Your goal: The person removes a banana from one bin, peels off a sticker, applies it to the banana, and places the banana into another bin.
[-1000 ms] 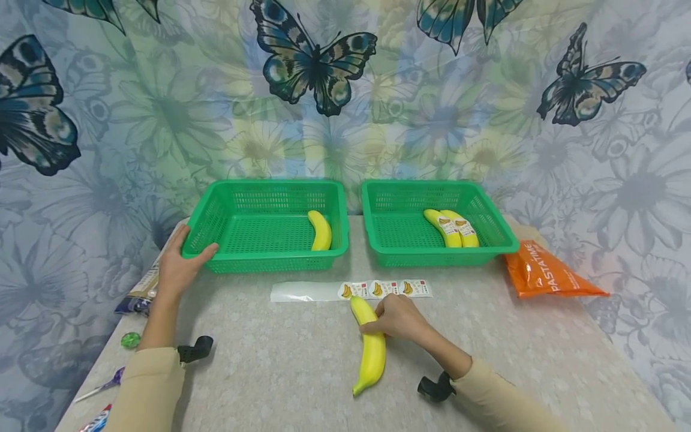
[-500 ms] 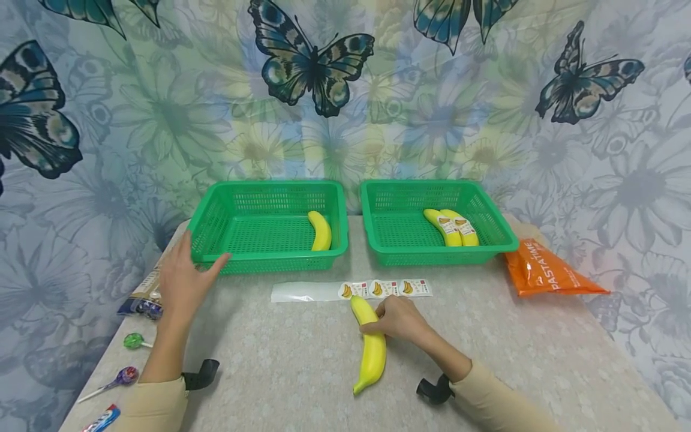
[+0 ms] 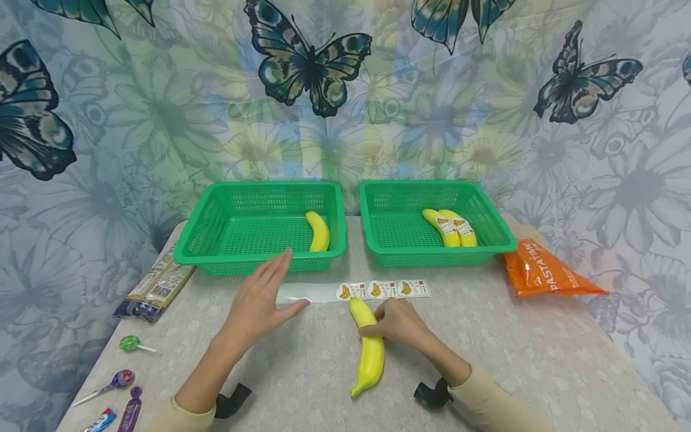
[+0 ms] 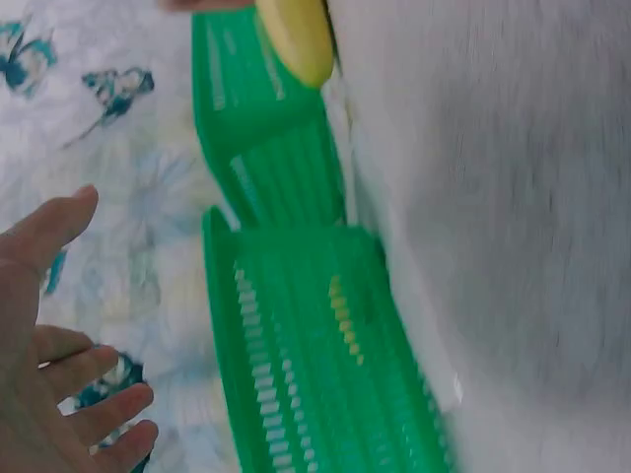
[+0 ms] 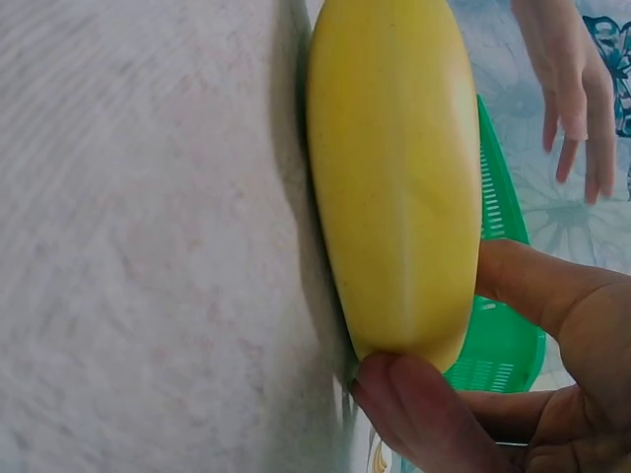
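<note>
I see the banana (image 3: 370, 357) smooth, bright yellow, gently curved, lower centre of the head view. Right hand (image 3: 398, 322) pinches it; left hand (image 3: 256, 305) wide, held left of it.

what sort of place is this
Probably a staged tabletop set-up, perhaps a mock fruit-labelling counter: a butterfly-print backdrop rises behind the table, which holds two green baskets and a strip of banana stickers.

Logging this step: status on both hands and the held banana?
Right hand grips banana, no label visible on it. Left hand empty, near sticker strip. No obstruction apparent.
</note>
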`<state>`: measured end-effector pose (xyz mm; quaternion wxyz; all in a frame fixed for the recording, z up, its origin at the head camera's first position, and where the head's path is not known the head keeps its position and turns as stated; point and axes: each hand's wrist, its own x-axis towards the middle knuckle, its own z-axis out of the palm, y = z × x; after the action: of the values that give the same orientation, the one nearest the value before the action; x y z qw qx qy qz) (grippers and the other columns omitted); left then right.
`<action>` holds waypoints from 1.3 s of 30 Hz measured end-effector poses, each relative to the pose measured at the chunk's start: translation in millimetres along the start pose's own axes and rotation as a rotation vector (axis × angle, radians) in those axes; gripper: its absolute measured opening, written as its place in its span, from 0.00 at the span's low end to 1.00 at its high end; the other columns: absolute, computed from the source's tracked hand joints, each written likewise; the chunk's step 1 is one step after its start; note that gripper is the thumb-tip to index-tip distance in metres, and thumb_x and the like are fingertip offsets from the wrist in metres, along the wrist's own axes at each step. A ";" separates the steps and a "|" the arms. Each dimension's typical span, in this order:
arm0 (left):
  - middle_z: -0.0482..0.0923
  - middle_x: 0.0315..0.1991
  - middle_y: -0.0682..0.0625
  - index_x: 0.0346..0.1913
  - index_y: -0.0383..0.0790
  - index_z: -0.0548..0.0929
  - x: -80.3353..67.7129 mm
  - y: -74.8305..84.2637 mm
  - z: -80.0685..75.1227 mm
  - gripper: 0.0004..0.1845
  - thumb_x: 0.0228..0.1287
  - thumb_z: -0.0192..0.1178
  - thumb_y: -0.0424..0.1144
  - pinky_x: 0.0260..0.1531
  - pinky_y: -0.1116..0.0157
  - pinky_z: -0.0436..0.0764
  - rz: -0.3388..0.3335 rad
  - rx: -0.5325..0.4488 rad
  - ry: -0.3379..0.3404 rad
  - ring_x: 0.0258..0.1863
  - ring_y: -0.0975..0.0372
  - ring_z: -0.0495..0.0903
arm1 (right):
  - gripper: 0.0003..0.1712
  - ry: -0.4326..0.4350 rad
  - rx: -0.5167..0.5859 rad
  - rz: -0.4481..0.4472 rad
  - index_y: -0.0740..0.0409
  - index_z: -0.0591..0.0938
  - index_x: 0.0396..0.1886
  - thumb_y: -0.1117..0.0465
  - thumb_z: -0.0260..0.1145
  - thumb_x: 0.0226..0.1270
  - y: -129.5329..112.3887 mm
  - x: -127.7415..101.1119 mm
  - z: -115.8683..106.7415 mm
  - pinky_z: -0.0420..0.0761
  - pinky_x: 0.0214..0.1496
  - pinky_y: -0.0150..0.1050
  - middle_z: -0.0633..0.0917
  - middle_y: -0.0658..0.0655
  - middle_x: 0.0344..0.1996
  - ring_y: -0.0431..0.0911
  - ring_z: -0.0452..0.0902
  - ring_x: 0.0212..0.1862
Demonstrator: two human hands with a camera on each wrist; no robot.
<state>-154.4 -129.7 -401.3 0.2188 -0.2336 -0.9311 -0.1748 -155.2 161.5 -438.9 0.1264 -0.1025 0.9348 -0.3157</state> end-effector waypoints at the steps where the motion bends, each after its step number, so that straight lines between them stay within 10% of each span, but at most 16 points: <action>1: 0.66 0.71 0.41 0.75 0.37 0.59 0.5 4.0 4.6 0.53 0.50 0.72 0.56 0.63 0.45 0.73 0.014 -0.002 -0.041 0.67 0.45 0.69 | 0.21 0.002 0.000 -0.004 0.49 0.80 0.08 0.45 0.77 0.47 0.2 0.0 0.0 0.54 0.16 0.29 0.65 0.40 0.05 0.36 0.57 0.13; 9: 0.62 0.74 0.47 0.75 0.41 0.60 5.8 19.0 41.9 0.46 0.59 0.63 0.60 0.63 0.47 0.73 0.028 -0.066 -0.321 0.68 0.47 0.70 | 0.21 -0.009 0.013 -0.002 0.49 0.81 0.09 0.45 0.77 0.47 1.7 0.1 1.0 0.56 0.16 0.29 0.66 0.41 0.05 0.37 0.59 0.13; 24: 0.63 0.73 0.41 0.72 0.33 0.64 3.0 6.5 86.2 0.40 0.66 0.57 0.58 0.70 0.49 0.66 0.145 -0.019 -0.462 0.72 0.47 0.64 | 0.21 -0.027 0.017 0.021 0.49 0.80 0.08 0.45 0.77 0.48 0.4 -0.2 1.4 0.54 0.16 0.29 0.64 0.40 0.06 0.36 0.56 0.14; 39: 0.59 0.75 0.40 0.73 0.33 0.62 -3.8 9.0 98.4 0.41 0.71 0.48 0.61 0.73 0.48 0.61 0.083 -0.002 -0.567 0.75 0.48 0.58 | 0.19 -0.054 0.029 0.027 0.50 0.84 0.13 0.44 0.77 0.48 -0.3 -1.1 1.8 0.56 0.17 0.30 0.67 0.41 0.07 0.37 0.58 0.14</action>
<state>-178.8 -81.4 -484.1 -0.0438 -0.3115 -0.9445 -0.0944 -153.5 160.5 -440.0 0.1574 -0.0965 0.9277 -0.3245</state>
